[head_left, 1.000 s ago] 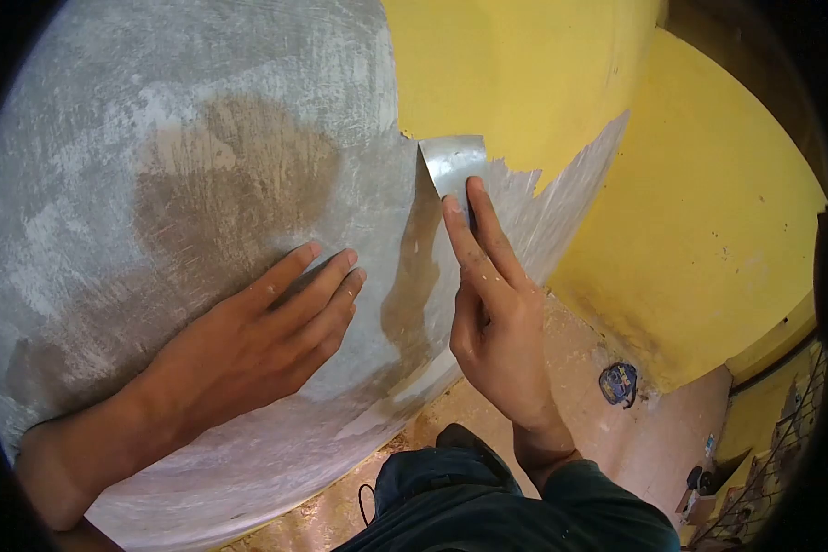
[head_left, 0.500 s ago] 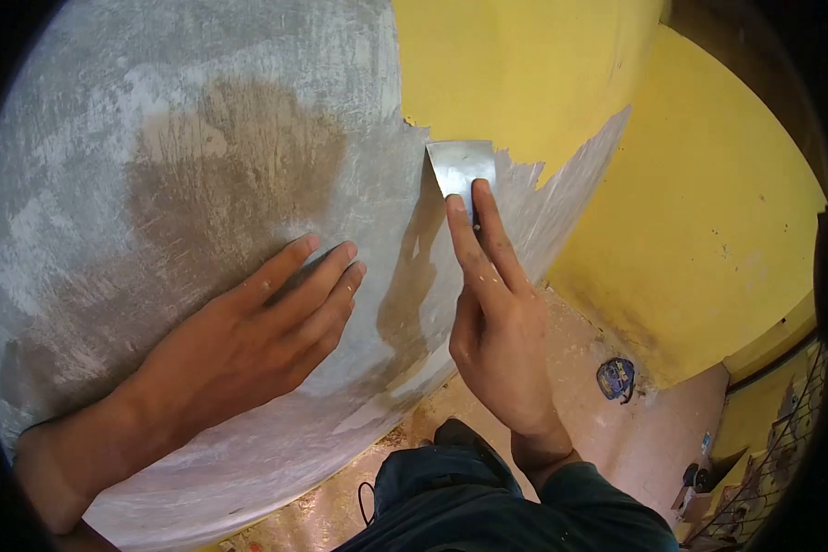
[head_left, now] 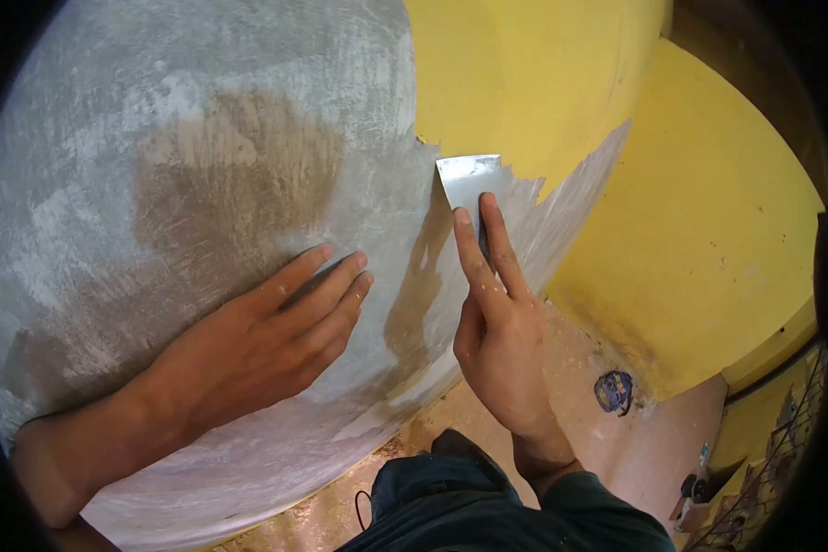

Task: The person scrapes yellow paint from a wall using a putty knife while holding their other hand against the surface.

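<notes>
My right hand grips a putty knife, with two fingers stretched along its metal blade; the handle is hidden in the palm. The blade's wide edge meets the ragged border where yellow paint gives way to bare grey wall. A dark shadow of the hand and tool falls on the grey surface to the left. Flat against that grey part rests my left hand, its fingers stretched out, holding nothing.
A second yellow wall meets this one at the right, with dark stains near its base. On the reddish floor lies a crumpled blue bag-like item. A dark metal grille stands at lower right.
The whole view has shifted slightly, so wall and hands appear a little lower. The blade stays at the yellow paint's edge, and the left hand keeps its place on the wall.
</notes>
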Demonstrator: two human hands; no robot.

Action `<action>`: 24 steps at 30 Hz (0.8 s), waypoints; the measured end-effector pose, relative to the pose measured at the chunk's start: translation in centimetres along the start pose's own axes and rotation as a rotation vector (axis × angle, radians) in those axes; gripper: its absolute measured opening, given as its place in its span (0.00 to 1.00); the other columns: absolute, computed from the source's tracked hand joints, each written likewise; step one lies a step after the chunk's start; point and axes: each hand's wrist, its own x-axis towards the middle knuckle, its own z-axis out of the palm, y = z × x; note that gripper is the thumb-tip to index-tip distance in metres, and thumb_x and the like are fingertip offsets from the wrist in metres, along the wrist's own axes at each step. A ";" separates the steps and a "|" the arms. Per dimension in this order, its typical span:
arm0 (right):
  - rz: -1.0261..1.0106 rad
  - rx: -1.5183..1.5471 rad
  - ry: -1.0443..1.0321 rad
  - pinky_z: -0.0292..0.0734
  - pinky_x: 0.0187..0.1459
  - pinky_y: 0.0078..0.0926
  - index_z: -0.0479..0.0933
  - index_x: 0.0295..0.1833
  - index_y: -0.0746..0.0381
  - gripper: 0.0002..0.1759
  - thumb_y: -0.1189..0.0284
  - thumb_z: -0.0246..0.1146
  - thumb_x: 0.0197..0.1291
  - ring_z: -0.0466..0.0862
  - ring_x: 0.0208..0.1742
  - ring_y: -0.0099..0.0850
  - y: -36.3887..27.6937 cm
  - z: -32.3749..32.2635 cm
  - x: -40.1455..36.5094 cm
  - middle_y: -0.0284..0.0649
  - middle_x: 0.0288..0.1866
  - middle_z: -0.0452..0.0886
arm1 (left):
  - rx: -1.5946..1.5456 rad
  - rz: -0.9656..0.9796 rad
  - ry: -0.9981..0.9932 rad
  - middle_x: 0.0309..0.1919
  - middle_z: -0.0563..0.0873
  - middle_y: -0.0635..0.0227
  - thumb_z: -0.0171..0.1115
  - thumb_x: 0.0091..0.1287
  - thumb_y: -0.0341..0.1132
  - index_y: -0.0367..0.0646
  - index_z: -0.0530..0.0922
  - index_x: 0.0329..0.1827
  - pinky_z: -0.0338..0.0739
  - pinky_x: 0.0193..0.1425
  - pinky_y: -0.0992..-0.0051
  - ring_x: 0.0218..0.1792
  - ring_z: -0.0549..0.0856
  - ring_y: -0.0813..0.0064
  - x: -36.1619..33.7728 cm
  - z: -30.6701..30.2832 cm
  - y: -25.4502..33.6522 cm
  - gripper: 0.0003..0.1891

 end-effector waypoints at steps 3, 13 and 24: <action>-0.102 -0.145 0.027 0.87 0.38 0.35 0.64 0.86 0.50 0.48 0.89 0.58 0.58 0.90 0.58 0.50 0.7 0.4 0.0 0.49 0.88 0.59 | 0.003 -0.002 0.011 0.76 0.77 0.65 0.63 0.70 0.47 0.49 0.84 0.67 0.52 0.90 0.52 0.82 0.66 0.63 0.1 0.1 0.1 0.24; -0.016 0.012 0.087 0.81 0.61 0.35 0.69 0.83 0.54 0.47 0.96 0.52 0.57 0.76 0.77 0.55 0.6 0.5 0.8 0.51 0.87 0.62 | 0.003 -0.025 0.005 0.77 0.77 0.65 0.64 0.70 0.49 0.49 0.83 0.68 0.51 0.90 0.52 0.82 0.67 0.65 0.2 0.5 0.4 0.26; -0.073 -0.137 0.025 0.87 0.40 0.35 0.63 0.86 0.50 0.50 0.89 0.58 0.56 0.90 0.56 0.48 1.6 0.9 -0.8 0.49 0.88 0.61 | -0.022 -0.022 0.008 0.77 0.77 0.65 0.63 0.71 0.48 0.49 0.84 0.67 0.51 0.90 0.53 0.82 0.66 0.64 0.0 0.3 0.3 0.24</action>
